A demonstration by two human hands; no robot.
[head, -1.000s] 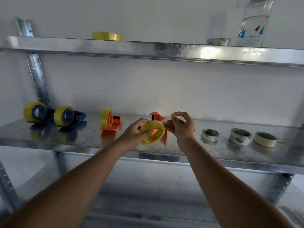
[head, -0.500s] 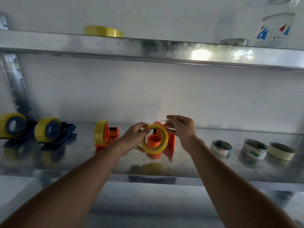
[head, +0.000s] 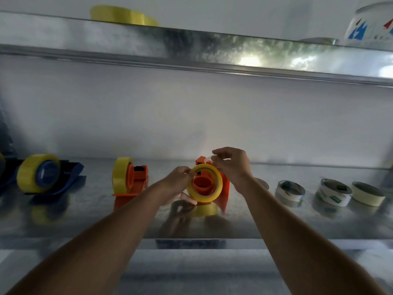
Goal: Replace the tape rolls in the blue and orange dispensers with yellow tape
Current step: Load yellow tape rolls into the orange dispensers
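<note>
The yellow tape roll [head: 205, 183] is held upright at the middle of the lower shelf [head: 276, 222], ringed loosely around the orange hub of the orange dispenser [head: 212, 185], so that the roll can probably be seated on the hub. The left hand [head: 177, 184] grips the roll's left rim, fingers curled over the top edge and thumb below, steadying it against the hub. The right hand [head: 230, 165] is raised above the roll's upper right, fingertips pinching what appears to be the free tape end [head: 209, 159], likely to lead it toward the cutter. Both forearms reach forward from the near edge. 1 loaded orange dispenser [head: 129, 180] and 1 loaded blue dispenser [head: 47, 177] stand to the left. 3 pale rolls [head: 328, 191] lie at the right.
</note>
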